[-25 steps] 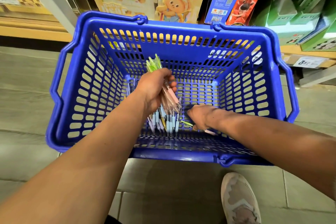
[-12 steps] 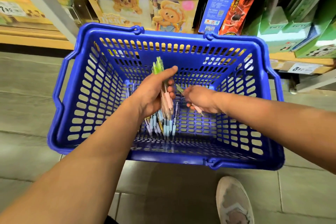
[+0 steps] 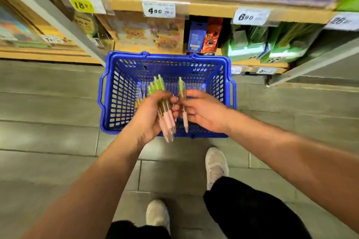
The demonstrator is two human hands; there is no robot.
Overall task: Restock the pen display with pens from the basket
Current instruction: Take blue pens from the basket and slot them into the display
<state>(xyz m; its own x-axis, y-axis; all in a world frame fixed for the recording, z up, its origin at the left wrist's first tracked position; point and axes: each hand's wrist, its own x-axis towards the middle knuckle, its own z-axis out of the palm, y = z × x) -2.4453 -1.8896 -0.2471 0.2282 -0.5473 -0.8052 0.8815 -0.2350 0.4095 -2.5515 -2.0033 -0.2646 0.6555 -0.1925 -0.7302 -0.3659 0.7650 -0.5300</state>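
- While L hand (image 3: 149, 116) grips pen bundle (image 3: 167, 122) over basket (image 3: 120, 103), R hand (image 3: 206, 112) pinches single pen (image 3: 182, 91) just beside it.
- Axes approx parallel, green caps pointing away; merge likely falls to R hand.

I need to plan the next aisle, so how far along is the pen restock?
Done: a bundle of pens is gathered in the left hand, held over the blue basket. In hand: the right hand pinches a single pen beside it. Left: all placing; every visible pen is in a hand or the basket, where loose pens seem to lie, blurred.
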